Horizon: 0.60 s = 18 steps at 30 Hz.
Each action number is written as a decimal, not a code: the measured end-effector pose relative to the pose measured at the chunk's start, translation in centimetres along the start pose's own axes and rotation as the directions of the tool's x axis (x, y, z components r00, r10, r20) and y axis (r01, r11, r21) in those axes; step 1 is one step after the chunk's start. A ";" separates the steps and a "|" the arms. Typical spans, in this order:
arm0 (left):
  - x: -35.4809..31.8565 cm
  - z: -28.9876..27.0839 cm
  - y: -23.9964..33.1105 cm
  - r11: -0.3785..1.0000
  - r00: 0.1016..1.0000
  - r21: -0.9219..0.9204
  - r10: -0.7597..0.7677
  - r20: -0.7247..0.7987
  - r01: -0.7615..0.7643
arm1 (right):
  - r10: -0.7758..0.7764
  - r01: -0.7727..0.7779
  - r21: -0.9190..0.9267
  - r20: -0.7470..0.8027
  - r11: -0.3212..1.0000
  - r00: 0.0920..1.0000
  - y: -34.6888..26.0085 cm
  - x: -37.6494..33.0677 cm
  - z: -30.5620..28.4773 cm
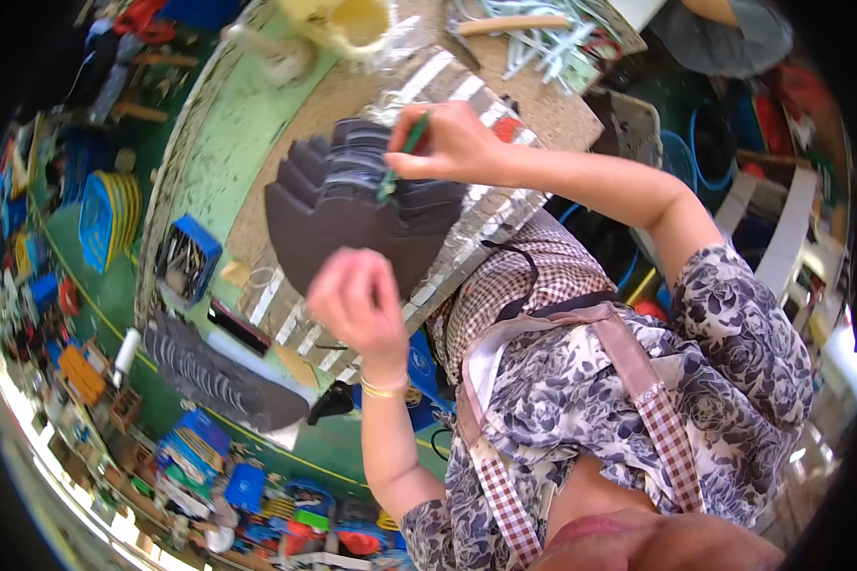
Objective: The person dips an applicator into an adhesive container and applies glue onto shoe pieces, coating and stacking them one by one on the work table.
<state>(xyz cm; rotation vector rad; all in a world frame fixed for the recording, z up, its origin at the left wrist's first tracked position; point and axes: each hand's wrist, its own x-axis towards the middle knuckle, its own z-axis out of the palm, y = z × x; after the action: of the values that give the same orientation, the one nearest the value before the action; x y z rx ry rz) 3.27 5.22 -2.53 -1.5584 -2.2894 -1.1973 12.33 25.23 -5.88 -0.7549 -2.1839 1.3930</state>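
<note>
Hands apart: left hand (pixel 354 300), blurred, grip unclear, over fanned dark sheets (pixel 343 233); right hand (pixel 452 143) clasping a green tool (pixel 416 133). Sheets lie on a white-striped board (pixel 300 328) — desk (pixel 243 143) green, worn-edged. Beyond — green floor (pixel 62 236), stacked blue-and-yellow baskets (pixel 95 224).

The right hand (pixel 452 145) grips a slim green tool (pixel 415 133), tip lowered to a fanned stack of dark brown flat pieces (pixel 338 221); the left hand (pixel 352 297), blurred, fingers curled, is at the stack's near side. The bench also bears a blue box (pixel 196 231) of small items, a second dark stack (pixel 214 366), a yellow container (pixel 322 24) and pale strips (pixel 533 40).
</note>
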 end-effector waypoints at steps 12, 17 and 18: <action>-1.6 7.9 9.1 0.790 0.364 -0.420 0.268 0.892 0.448 | -0.124 0.110 -0.231 -0.048 0.967 0.991 3.2 1.7 -2.8; -1.9 9.3 11.7 0.795 0.523 -0.494 0.271 0.808 0.351 | -0.090 0.076 -0.231 -0.049 0.970 0.995 3.7 2.2 -2.3; -1.7 10.0 11.9 0.797 0.521 -0.494 0.275 0.808 0.346 | -0.078 0.064 -0.228 -0.053 0.972 0.996 3.9 2.2 -2.4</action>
<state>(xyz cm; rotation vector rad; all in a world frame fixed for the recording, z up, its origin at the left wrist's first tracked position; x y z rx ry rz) 17.11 12.45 -3.81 -2.9493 -2.5439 -1.4923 13.00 29.64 -8.27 -0.7792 -2.3219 1.0833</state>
